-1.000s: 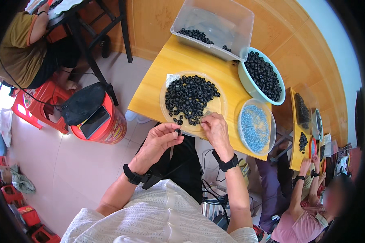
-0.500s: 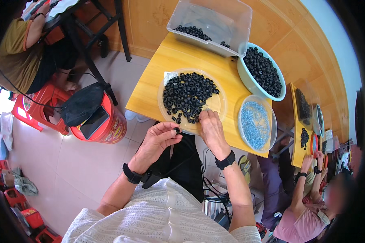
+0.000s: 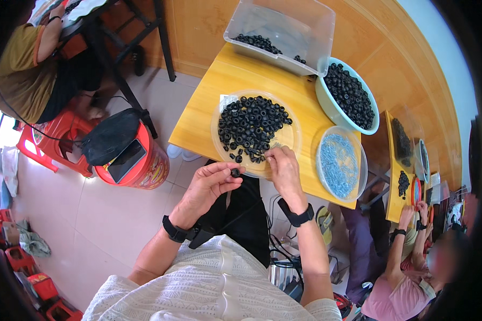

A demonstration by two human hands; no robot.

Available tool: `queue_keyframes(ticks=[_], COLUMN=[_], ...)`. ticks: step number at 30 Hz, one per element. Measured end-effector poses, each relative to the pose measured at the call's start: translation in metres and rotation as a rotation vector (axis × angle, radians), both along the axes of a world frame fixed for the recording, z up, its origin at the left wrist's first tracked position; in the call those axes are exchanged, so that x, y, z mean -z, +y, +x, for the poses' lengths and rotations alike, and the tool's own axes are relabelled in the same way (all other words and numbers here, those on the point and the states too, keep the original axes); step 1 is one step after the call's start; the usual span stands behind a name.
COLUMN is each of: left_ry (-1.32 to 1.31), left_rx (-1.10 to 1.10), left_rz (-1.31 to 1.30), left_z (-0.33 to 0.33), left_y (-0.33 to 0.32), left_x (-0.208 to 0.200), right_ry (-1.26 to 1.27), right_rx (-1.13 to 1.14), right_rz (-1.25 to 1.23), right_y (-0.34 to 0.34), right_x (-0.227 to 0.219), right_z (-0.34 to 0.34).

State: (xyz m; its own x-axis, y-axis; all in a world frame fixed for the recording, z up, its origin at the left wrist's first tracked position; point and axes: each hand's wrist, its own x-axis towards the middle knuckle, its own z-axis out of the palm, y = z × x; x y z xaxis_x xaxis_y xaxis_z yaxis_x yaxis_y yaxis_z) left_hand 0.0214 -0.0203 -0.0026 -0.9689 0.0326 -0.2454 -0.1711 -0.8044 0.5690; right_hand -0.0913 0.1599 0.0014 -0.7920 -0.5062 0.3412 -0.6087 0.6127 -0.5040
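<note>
Left hand: one black ring-shaped piece (image 3: 235, 173) is gripped between thumb and fingers by the left hand (image 3: 208, 183), just off the near edge of the round tray.
Right hand: the fingertips of the right hand (image 3: 285, 170) are bunched over the near rim of the tray; whether anything is pinched there cannot be told.
Wrists: a black band is worn on each, the left (image 3: 174, 230) and the right (image 3: 301, 216).
Round tray: a loose heap of black pieces (image 3: 251, 120) is held in the shallow clear tray (image 3: 291, 147), with a white label (image 3: 227, 100) seen at its far left.
Desk: the tray is carried by the yellow desk (image 3: 201, 109).
Far edge: more black pieces are contained in a clear bin (image 3: 317, 29) and, beside it, a pale green bowl (image 3: 328, 109).
Right corner: small blue pieces (image 3: 337, 163) are spread inside a clear round tub (image 3: 362, 171).
Floor, left: a black bag (image 3: 110, 138) and a dark phone (image 3: 127, 162) are supported by a red bucket (image 3: 156, 174).
</note>
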Motion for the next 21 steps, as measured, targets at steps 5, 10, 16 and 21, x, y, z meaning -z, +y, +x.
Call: queue_keyframes(ticks=[5,10,16,21], left_ry=[0.008,0.010,0.031,0.013], left_rx=[0.006,0.000,0.007,0.000], left_rz=[-0.025,-0.013,0.011,0.039], left_z=[0.000,-0.002,0.000,-0.001], left_y=[0.003,0.008,0.011,0.016], left_x=[0.003,0.005,0.003,0.002], right_ry=[-0.637,-0.833,-0.547,-0.500], right_rx=[-0.039,-0.086,-0.108,-0.110], right_rz=[-0.418,-0.729,-0.661,-0.638], right_y=[0.001,-0.017,-0.027,-0.026], right_x=[-0.013,-0.022,-0.024,-0.028], right_z=[0.015,0.043,0.055,0.058])
